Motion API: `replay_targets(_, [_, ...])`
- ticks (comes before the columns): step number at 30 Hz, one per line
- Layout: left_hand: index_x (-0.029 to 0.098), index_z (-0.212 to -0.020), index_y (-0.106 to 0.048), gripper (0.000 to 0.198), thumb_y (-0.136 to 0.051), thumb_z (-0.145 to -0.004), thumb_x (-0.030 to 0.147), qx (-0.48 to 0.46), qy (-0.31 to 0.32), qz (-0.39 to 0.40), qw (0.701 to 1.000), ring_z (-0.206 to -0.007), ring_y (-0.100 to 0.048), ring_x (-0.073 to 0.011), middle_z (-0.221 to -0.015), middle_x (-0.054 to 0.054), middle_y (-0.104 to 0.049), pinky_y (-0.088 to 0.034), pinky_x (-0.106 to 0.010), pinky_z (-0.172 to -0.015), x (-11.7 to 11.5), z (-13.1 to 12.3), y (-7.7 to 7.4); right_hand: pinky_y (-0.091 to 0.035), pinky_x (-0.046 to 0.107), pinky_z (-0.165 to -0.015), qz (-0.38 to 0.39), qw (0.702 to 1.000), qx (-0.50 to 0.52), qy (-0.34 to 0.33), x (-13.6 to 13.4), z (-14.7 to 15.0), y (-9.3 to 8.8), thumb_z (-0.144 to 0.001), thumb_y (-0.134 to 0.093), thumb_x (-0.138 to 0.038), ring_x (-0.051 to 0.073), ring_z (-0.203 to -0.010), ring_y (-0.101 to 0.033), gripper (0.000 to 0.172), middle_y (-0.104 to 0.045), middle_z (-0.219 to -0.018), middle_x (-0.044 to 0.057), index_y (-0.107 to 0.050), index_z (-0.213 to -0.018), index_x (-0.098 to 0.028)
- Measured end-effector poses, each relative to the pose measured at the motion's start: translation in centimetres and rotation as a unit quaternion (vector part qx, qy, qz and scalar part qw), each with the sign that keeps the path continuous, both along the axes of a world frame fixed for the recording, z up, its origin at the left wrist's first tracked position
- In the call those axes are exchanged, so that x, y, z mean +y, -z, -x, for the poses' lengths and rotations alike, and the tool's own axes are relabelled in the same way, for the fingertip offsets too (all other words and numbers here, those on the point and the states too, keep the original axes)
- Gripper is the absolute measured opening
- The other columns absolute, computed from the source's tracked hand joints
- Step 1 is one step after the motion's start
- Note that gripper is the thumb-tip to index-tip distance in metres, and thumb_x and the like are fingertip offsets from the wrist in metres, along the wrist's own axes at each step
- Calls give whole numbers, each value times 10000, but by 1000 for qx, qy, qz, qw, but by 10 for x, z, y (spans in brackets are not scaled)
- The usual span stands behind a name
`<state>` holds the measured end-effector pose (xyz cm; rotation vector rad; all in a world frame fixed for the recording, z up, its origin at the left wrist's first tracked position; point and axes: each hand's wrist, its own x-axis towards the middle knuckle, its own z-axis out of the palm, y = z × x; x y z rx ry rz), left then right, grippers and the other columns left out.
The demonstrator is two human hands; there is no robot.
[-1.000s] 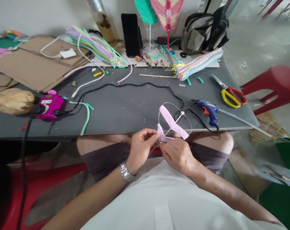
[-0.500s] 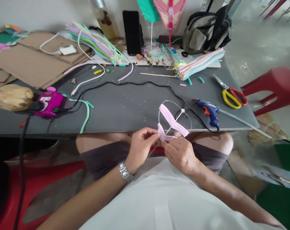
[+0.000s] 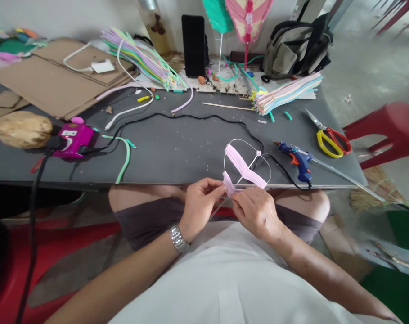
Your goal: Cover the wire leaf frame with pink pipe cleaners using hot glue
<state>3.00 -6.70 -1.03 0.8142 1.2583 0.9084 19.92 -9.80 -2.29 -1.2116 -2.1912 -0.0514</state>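
A wire frame with pink strips [image 3: 245, 168] is held at the table's front edge, over my lap. One wide V-shaped pink strip crosses the wire loops, and a second, lower pink piece [image 3: 227, 182] bends between my hands. My left hand [image 3: 202, 204], with a silver watch at the wrist, pinches the left end of the lower piece. The fingers of my right hand [image 3: 256, 211] are closed on its right part and cover some of it. Right of the frame lies a blue glue gun [image 3: 300, 159] with a clear glue stick in it.
Yellow-and-red-handled scissors [image 3: 330, 139] lie at the right. Bundles of pastel pipe cleaners [image 3: 140, 58] [image 3: 287, 93], a phone [image 3: 193, 45] and a backpack [image 3: 297, 47] line the back. A magenta power adapter [image 3: 72, 140] and cardboard [image 3: 62, 85] are on the left; a black cable [image 3: 191, 117] crosses the table.
The view has shifted slightly, so the table items appear a little further right. My right hand has moved slightly along the lower pink piece, closer to my left hand.
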Motion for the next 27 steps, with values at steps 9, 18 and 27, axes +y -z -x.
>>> replay_targets(9, [146,-736,-732,302,-883,-644,391,-32,-14,-4,999,-550,-547,-103,-646,-17,-693,-436,-220,-517,2,0,1,-386,351,-706,-15,997,-35,-67,3,-4,-4,-977,-519,-50,184,-735,-577,219,-668,-762,36,-634,-846,-184])
replay_targets(18, [158,-693,-735,231,-852,-644,351,-34,-17,-12,999,-496,-485,-87,-568,11,-633,-385,-214,-474,4,2,-6,-363,359,-724,-23,988,-99,-115,10,-8,-13,-1011,-500,-85,173,-710,-532,211,-650,-756,32,-659,-900,-168])
replay_targets(27, [142,-685,-754,221,-836,-619,336,-13,-4,-16,1000,-563,-539,-103,-619,-16,-682,-435,-227,-542,3,4,-8,-363,361,-722,-20,965,-181,-189,25,-7,-33,-1018,-452,-65,178,-688,-462,330,-589,-717,30,-636,-773,-187])
